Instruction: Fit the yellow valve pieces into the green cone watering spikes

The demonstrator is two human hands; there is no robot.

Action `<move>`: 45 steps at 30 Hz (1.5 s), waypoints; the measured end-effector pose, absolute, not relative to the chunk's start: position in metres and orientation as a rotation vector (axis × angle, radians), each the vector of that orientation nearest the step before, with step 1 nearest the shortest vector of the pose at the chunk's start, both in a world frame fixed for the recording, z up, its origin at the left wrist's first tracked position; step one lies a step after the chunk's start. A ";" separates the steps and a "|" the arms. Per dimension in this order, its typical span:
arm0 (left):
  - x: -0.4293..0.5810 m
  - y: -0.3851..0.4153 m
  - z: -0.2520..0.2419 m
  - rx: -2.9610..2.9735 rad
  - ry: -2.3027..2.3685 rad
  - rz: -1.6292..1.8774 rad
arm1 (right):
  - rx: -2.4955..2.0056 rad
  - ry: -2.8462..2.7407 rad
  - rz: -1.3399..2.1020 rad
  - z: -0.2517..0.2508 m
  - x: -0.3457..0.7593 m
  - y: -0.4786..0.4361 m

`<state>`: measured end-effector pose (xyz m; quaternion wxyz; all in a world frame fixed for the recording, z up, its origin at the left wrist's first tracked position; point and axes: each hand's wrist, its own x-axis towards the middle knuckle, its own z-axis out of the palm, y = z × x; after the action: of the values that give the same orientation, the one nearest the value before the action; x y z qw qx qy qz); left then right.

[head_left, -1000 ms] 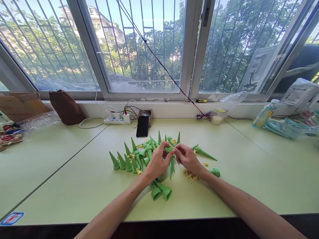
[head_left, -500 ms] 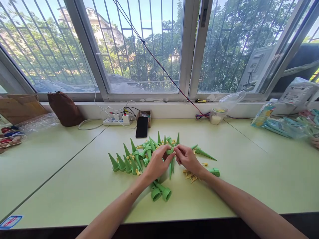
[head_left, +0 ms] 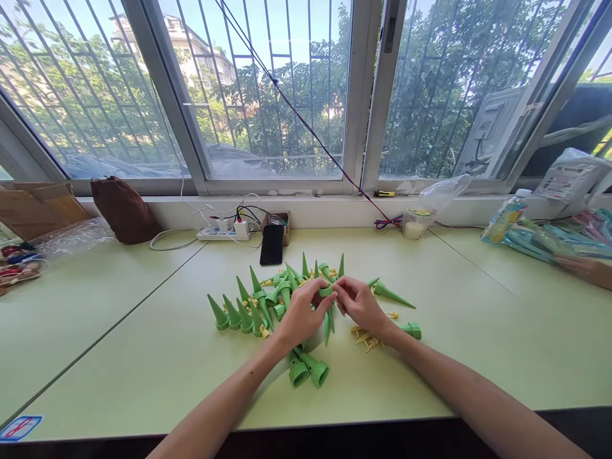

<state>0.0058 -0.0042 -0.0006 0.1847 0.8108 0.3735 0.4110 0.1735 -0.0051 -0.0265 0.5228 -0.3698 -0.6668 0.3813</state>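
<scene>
My left hand [head_left: 306, 307] is closed around the collar of a green plastic watering spike [head_left: 326, 292], whose tapered end points down toward the table. Against the collar's rim, my right hand [head_left: 357, 306] has thumb and fingers pinched together; whatever is between them is hidden. To the left stand several upright green spikes [head_left: 233, 313], beside a heap of more spikes mixed with small yellow plastic parts. Two spikes [head_left: 318, 373] lie with open collars toward me. Under my right wrist is a small pile of yellow plastic parts [head_left: 366, 338].
Behind the heap lies a black phone [head_left: 272, 245] near a power strip [head_left: 224, 234]. A brown pouch [head_left: 127, 209] stands at the back left. At the right are a bottle [head_left: 507, 217], plastic-bagged items [head_left: 530, 243] and another person's hand [head_left: 586, 269].
My hands and the spike stay almost in place. At the far right, the other person's hand has come further into view, and the bagged items beside it have shifted.
</scene>
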 end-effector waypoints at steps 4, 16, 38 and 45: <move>0.005 -0.004 -0.001 2.292 1.048 1.159 | -0.868 -1.605 0.924 -0.027 0.174 -0.005; 0.005 -0.007 0.002 2.400 1.020 1.093 | -0.925 -1.765 0.828 -0.024 0.175 -0.006; 0.004 -0.007 0.002 2.415 1.025 1.068 | -0.987 -1.762 0.857 -0.025 0.176 -0.005; 0.004 -0.005 0.002 2.412 1.038 1.080 | -1.001 -1.733 0.867 -0.025 0.175 -0.005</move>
<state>0.0042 -0.0054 0.0019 0.1503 0.8398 0.3615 0.3761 0.1747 -0.0055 -0.0250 0.4622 -0.4070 -0.7046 0.3526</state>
